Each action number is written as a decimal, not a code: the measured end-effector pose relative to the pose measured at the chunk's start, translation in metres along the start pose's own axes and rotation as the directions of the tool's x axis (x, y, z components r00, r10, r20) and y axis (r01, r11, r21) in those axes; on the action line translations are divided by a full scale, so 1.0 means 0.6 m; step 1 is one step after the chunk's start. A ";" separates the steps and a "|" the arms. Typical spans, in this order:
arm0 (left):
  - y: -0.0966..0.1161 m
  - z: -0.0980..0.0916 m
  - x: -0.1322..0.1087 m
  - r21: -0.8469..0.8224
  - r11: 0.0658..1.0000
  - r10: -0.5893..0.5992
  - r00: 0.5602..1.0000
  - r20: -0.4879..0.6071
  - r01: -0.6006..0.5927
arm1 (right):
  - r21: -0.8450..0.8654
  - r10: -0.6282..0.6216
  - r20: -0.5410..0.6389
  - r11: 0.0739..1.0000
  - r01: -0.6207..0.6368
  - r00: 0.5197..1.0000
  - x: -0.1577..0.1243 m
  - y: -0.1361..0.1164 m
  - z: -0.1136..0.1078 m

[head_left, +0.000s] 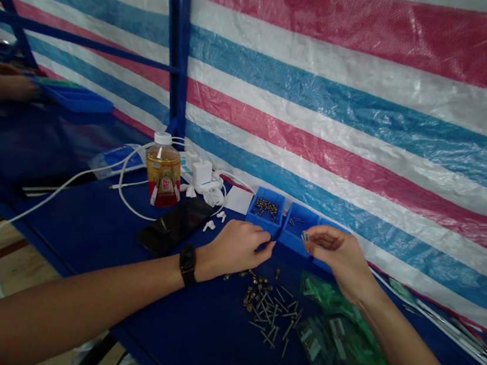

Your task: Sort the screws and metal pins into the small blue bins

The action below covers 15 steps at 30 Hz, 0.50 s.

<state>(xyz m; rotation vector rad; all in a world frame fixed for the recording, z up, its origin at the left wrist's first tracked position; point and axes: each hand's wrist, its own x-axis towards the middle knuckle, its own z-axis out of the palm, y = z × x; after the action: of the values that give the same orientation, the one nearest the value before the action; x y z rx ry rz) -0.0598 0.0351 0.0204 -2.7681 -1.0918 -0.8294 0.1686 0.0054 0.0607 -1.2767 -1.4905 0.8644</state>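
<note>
My left hand, with a black band on its wrist, is closed in a loose pinch just in front of a blue bin of small brass-coloured fittings. Whatever its fingertips may hold is too small to make out. My right hand pinches a small silvery metal piece at the front of a second blue bin, where a few thin screws lie. Below my hands a loose pile of long screws is spread on the blue table, beside more small brass-coloured fittings.
Green-and-clear plastic bags lie under my right forearm. Left of the bins are a phone, white earbuds, a drink bottle, chargers and cables. Another person's hands are at the far left, near a blue tray.
</note>
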 end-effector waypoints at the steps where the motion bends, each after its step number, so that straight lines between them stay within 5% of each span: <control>1: -0.001 0.001 0.000 -0.005 1.000 -0.002 1.000 -0.003 0.002 | 0.008 -0.027 -0.080 1.000 0.028 0.996 0.014 -0.002 -0.008; 5: -0.003 0.003 0.000 0.009 1.000 -0.001 1.000 -0.010 0.001 | 0.012 -0.063 -0.286 0.998 0.069 0.956 0.078 0.001 -0.035; 15: -0.004 0.001 0.000 0.041 0.999 -0.001 1.000 -0.008 0.002 | -0.065 -0.061 -0.325 0.997 0.042 0.944 0.150 0.055 -0.038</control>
<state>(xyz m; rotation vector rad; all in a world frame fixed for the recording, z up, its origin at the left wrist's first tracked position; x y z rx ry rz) -0.0612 0.0370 0.0194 -2.7282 -1.0972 -0.8081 0.2006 0.0985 0.0561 -1.3434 -1.2836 0.5465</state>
